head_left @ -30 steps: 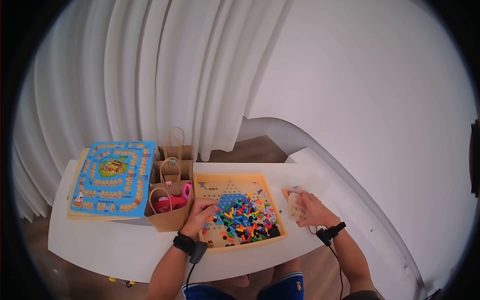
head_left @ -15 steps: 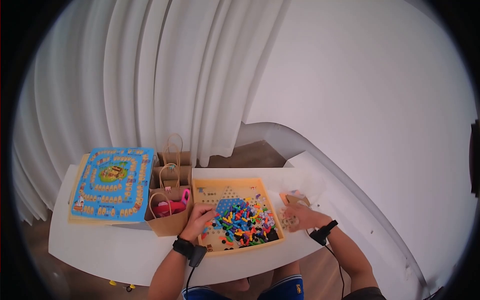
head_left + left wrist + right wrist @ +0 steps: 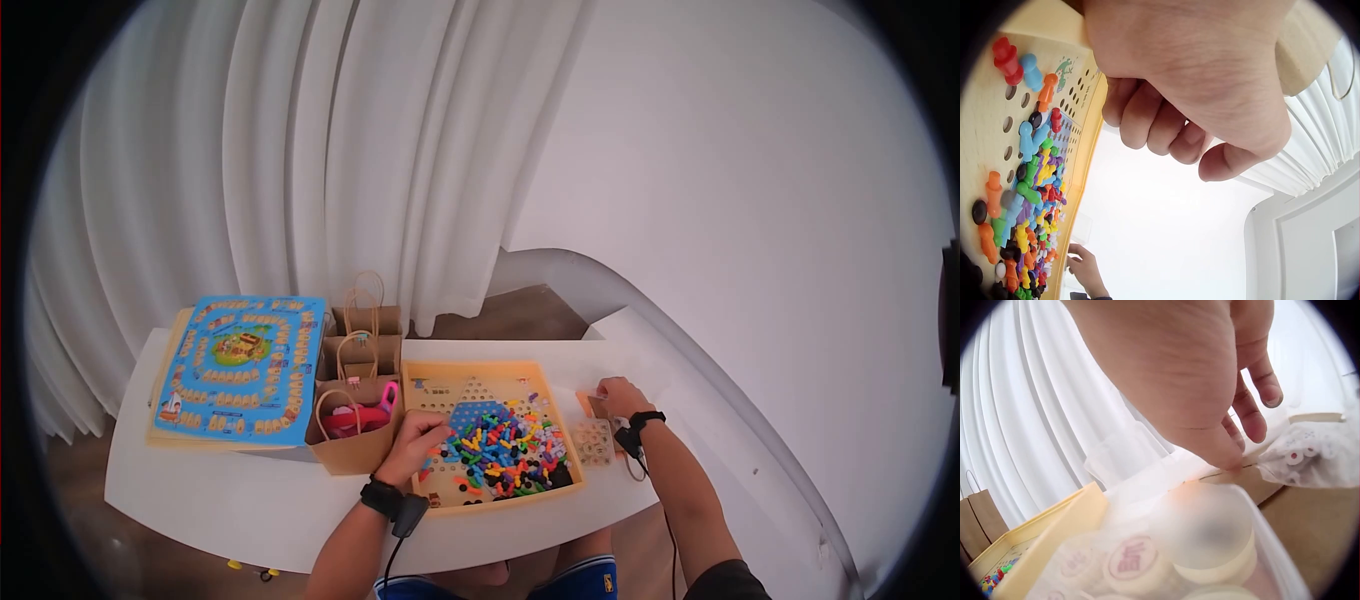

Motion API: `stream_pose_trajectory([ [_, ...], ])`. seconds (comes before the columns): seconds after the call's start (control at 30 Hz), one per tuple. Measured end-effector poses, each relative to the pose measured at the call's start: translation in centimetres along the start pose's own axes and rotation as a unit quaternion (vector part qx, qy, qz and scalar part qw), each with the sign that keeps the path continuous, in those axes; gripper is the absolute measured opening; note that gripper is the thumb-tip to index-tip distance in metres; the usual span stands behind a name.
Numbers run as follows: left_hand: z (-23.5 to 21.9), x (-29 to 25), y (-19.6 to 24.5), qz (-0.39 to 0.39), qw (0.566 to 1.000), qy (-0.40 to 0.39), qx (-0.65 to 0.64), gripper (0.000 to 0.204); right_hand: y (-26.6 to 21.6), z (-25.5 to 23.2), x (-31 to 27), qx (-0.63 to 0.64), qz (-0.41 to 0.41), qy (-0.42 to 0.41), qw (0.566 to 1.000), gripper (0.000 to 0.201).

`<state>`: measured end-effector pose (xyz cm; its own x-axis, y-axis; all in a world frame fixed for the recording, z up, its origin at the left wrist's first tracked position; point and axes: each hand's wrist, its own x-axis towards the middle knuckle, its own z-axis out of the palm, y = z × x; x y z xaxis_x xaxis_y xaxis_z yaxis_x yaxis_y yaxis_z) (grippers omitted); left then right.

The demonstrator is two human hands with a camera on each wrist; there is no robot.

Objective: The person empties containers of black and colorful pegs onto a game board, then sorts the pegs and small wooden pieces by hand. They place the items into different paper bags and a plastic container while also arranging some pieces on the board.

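Note:
My left hand [image 3: 422,447] stays at the left rim of a wooden game tray [image 3: 478,368], fingers loosely curled and nothing visible in them. Colourful peg pieces [image 3: 510,450] lie heaped in the tray over its holed board. To the right of the tray, a clear plastic box of round wooden chess pieces [image 3: 592,442] lies on the table; red characters show on a piece [image 3: 1132,559] in the right wrist view. Just beyond that box, my right hand [image 3: 622,397] reaches down with fingers extended. A small clear bag with dice [image 3: 1300,456] is close to its fingertips.
Brown paper bags [image 3: 358,440] stand in a row left of the tray, the front one holding a pink and red item [image 3: 360,418]. Farther left lies a blue board game [image 3: 245,365]. A white curtain [image 3: 300,150] hangs behind the table.
My right hand has let go of the clear box of chess pieces, which now lies beside the tray, and has moved farther back over the table. The left hand stays at the tray's rim.

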<state>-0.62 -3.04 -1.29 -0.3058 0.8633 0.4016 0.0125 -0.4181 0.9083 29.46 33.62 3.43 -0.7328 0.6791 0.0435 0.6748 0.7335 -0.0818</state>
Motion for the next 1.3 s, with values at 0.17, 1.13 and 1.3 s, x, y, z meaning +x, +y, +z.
stream_pose_trajectory([
  [0.17, 0.3, -0.1, 0.3, 0.001, 1.0, 0.012, 0.006, 0.032, -0.9, -0.9, -0.6, -0.082, 0.036, 0.037, 0.995, 0.015],
  [1.13, 0.3, -0.1, 0.0, -0.002, 1.0, 0.003, -0.003, 0.032, -23.9, 1.3, 2.8, -0.146, -0.495, 0.041, 0.856, 0.014],
  [1.3, 0.2, -0.1, -0.4, -0.007, 1.0, 0.001, -0.015, 0.032, -23.4, 2.6, 2.8, -0.09, -0.469, 0.075, 0.875, 0.016],
])
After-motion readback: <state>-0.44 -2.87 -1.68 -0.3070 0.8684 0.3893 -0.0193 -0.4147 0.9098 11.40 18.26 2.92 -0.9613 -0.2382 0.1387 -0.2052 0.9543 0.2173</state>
